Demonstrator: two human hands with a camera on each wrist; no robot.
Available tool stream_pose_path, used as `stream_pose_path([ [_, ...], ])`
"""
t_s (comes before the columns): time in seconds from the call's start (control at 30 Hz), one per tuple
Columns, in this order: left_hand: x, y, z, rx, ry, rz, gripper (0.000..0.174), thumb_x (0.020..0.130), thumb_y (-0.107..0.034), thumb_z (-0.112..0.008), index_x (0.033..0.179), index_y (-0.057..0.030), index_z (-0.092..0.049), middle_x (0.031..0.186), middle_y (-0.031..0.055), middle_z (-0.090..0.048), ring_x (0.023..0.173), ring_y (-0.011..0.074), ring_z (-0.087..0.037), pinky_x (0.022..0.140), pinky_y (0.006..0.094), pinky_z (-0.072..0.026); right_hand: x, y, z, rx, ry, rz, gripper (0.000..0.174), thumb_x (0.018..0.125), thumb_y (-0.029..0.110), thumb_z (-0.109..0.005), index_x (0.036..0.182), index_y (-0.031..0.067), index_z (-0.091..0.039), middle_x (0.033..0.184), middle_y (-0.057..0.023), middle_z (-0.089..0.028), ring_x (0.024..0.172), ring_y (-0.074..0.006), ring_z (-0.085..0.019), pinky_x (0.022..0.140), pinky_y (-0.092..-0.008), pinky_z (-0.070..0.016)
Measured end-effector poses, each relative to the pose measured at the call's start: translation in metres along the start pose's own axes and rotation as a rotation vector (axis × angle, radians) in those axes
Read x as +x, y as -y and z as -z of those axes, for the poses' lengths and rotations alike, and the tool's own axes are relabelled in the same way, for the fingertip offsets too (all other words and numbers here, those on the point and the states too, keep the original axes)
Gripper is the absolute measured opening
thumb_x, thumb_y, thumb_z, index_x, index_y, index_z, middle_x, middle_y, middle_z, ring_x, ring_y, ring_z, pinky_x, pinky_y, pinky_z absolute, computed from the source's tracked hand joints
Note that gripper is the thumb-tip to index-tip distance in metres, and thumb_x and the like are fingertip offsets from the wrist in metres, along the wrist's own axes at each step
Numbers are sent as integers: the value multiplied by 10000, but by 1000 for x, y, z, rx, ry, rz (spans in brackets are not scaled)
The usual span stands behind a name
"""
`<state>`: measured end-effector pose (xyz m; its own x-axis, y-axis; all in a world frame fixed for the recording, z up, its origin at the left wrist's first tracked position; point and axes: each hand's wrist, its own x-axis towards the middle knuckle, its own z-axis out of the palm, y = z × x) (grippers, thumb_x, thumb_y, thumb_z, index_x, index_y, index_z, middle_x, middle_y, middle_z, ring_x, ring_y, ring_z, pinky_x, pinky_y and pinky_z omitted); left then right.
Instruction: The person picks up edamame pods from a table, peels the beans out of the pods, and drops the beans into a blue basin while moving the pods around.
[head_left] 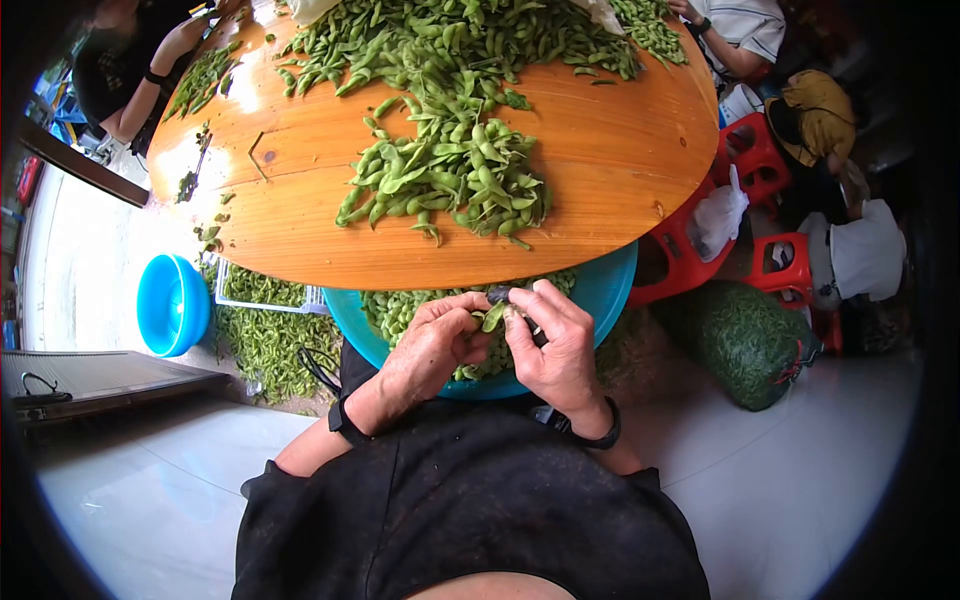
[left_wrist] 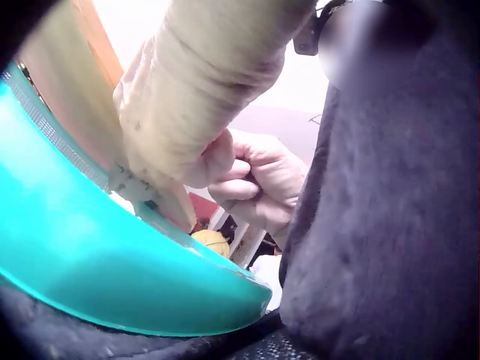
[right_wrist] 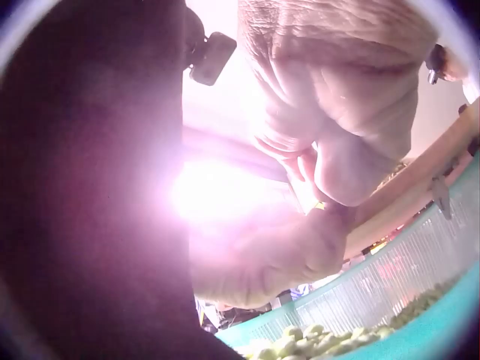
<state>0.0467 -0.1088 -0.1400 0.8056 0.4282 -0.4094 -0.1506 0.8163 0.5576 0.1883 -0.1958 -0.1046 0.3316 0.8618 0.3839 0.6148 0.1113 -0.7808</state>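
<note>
Over a teal basin (head_left: 618,285), my left hand (head_left: 428,345) and right hand (head_left: 556,350) meet fingertip to fingertip. Between them is a green soybean pod (head_left: 493,318), pinched by both hands. A small dark covering (head_left: 498,294) shows at a fingertip beside the pod. Pale green shelled beans (right_wrist: 300,343) lie in the basin below. In the left wrist view the left hand (left_wrist: 191,112) hides the pod, and the right hand's fingers (left_wrist: 238,187) are curled. The right wrist view is washed out by glare around the right hand (right_wrist: 337,112).
The wooden table (head_left: 600,150) overhangs the basin and bears a large heap of pods (head_left: 450,170). To the left stand a blue bowl (head_left: 172,305) and pods on the floor (head_left: 265,350). Red stools (head_left: 690,250) and a full net sack (head_left: 745,345) stand right. Other people sit around the table.
</note>
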Motion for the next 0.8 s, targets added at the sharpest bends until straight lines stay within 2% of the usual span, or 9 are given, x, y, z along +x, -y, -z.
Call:
stream_pose_path([
  [0.23,-5,0,-4,103,33,10,298,924,-34,-429,1164,-10,-605,837,3,-594,705,94,-525,661,244,-440,-2,-5,20,32,-22,-101,154,804,-46,-622,957,-38,-633,791,-130,-585,652,-273,-605,577,-338,-473],
  [0.33,-4,-3,-7,156,22,-3,347,931,-46,-426,1243,-9,-573,838,-1,-574,702,89,-508,667,244,-442,-2,-1,21,-5,57,-38,166,805,-41,-630,970,-34,-632,787,-129,-568,650,-269,-602,575,-342,-475],
  [0.37,-7,-5,-10,276,12,-12,374,934,-59,-432,1288,-8,-538,873,0,-568,719,85,-499,675,241,-442,-3,0,17,-15,61,16,181,804,-11,-668,982,-23,-636,791,-124,-558,643,-266,-595,571,-346,-479],
  [0.43,-9,-4,-13,397,2,-18,407,937,-71,-437,1334,-6,-503,907,2,-563,735,82,-490,684,238,-441,-3,5,11,5,89,-36,196,778,23,-713,949,-35,-637,774,-123,-563,661,-272,-594,591,-350,-470],
  [0.5,-9,-1,-15,624,46,-103,494,928,-62,-415,1413,25,-379,899,1,-508,704,72,-427,616,224,-396,-4,0,5,4,84,-71,185,784,28,-722,940,-28,-638,767,-121,-559,660,-276,-593,591,-350,-471],
  [0.53,-10,-3,-17,606,72,-90,520,933,-72,-415,1438,23,-335,906,1,-492,719,76,-415,616,232,-389,-5,-4,2,-5,60,-55,167,792,17,-712,934,-28,-636,761,-118,-557,656,-266,-591,588,-345,-468],
  [0.67,-7,-2,-12,587,106,-117,490,944,-79,-420,1419,23,-359,885,-5,-488,695,81,-406,610,238,-386,-4,-2,6,52,22,-66,127,809,-20,-689,922,-27,-632,754,-110,-565,637,-223,-579,576,-315,-453],
  [0.77,-7,-3,-7,513,184,-95,455,929,-43,-434,1380,14,-412,895,-7,-534,714,88,-457,651,233,-421,0,-5,20,-15,-81,-38,104,822,-3,-691,914,-19,-645,767,-115,-598,663,-228,-617,593,-313,-478],
  [0.8,-9,-4,-6,650,181,-96,424,910,3,-422,1331,6,-474,929,17,-588,777,108,-524,723,254,-459,-1,-5,30,-33,-153,-139,88,830,2,-688,905,-17,-644,773,-102,-607,664,-196,-604,612,-301,-474],
])
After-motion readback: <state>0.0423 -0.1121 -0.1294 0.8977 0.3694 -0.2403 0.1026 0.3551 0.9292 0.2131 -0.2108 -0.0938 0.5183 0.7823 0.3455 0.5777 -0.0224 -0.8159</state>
